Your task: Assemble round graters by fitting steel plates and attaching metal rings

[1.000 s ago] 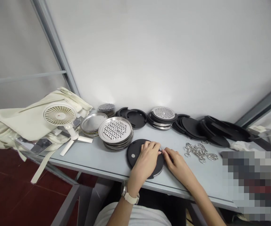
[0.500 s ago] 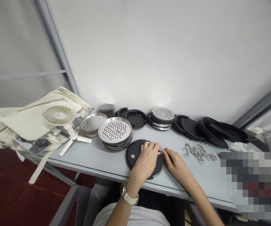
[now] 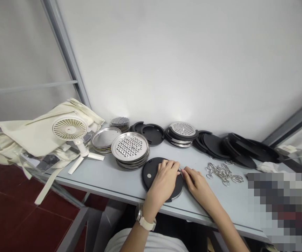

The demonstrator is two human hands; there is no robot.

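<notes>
A round black disc (image 3: 151,171) with a small silver dot and a thin metal rim lies flat on the grey table (image 3: 219,199). My left hand (image 3: 164,180) rests on it, covering its middle, and the fingertips reach its far right edge. My right hand (image 3: 196,182) comes in from the right, and its fingertips pinch that edge next to my left fingertips. Whatever lies between the two hands is too small to make out clearly. A white-strapped wristwatch (image 3: 144,218) sits on my left wrist.
Along the wall stand stacks of perforated steel grater plates (image 3: 130,147), plain steel plates (image 3: 105,137) and black discs (image 3: 214,145). Metal clips (image 3: 223,174) lie right of my hands. A white fan (image 3: 69,128) stands on a cream cloth bag (image 3: 30,136) at the left.
Both hands stay at the disc's edge with no clear shift. The whole view has moved slightly, so the table sits a little lower in the picture.
</notes>
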